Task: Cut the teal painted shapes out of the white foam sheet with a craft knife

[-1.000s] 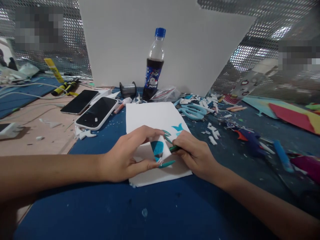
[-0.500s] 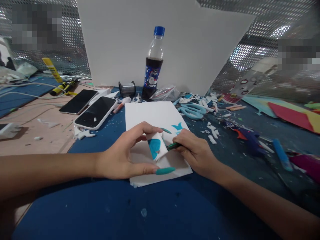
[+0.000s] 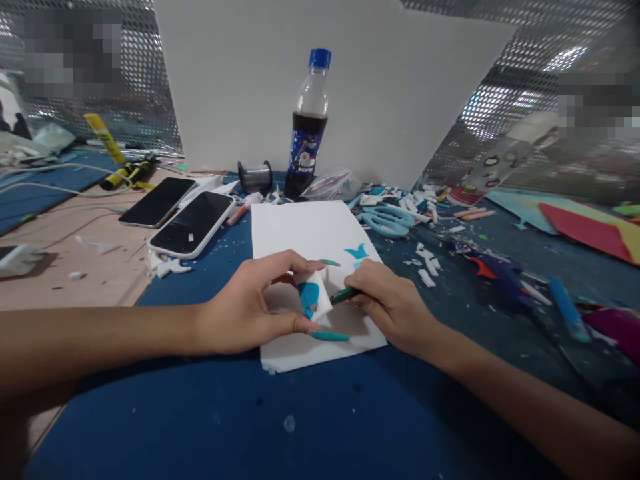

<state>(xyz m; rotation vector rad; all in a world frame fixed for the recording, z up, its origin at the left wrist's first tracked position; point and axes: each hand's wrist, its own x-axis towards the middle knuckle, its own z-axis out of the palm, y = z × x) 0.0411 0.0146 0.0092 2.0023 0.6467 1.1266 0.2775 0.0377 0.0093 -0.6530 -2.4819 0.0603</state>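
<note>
My left hand (image 3: pixel 250 303) is closed around a small white piece (image 3: pixel 323 303) with a blue painted shape, the forefinger at its top and the thumb near its lower edge. Long teal nails show on this hand. In my right hand (image 3: pixel 387 297) is a slim dark green tool, apparently a craft knife (image 3: pixel 345 295), its tip at the right side of the piece; the blade cannot be made out. Beneath both hands lies a white sheet (image 3: pixel 310 227). A blue tail-shaped mark (image 3: pixel 357 252) shows on it just above my right hand.
Behind the sheet stand a Pepsi bottle (image 3: pixel 306 140) and a spool (image 3: pixel 255 178). Two phones (image 3: pixel 193 225) lie left. Blue scissors (image 3: pixel 385 220), white scraps (image 3: pixel 427 263) and a dark blue glue gun (image 3: pixel 505 277) lie right. A white board (image 3: pixel 225 80) rises at the back.
The white piece has turned and shifted slightly within my left hand, and my left thumb has moved up a little. My right hand keeps the green tool against its edge.
</note>
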